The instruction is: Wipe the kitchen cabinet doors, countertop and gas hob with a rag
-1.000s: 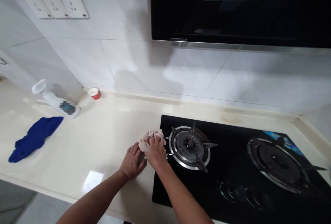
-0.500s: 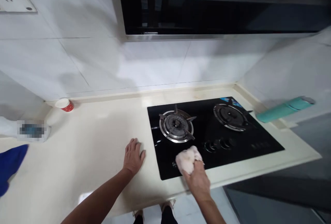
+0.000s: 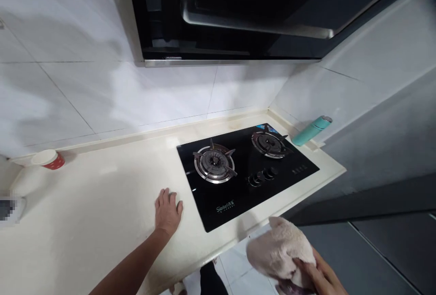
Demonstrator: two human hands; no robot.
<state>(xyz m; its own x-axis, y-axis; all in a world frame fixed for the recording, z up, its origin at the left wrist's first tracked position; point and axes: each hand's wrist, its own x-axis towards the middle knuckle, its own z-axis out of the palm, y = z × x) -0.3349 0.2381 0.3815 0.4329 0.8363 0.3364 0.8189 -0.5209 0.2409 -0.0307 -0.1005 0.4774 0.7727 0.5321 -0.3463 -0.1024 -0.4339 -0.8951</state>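
Overhead, black hood [image 3: 238, 9], cream countertop [image 3: 95, 204].

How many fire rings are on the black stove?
2. The left burner sits near the stove's front-left, closest to the left hand on the counter. The right burner sits farther back, near the teal bottle.

Two burners [image 3: 214, 166], one cup [image 3: 47, 159], one bottle [image 3: 311, 130]

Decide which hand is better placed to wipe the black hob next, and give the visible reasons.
Probably the right hand: it grips the pale cloth, held off the counter's front edge near the hob. The left hand lies flat and empty on the countertop beside the hob.
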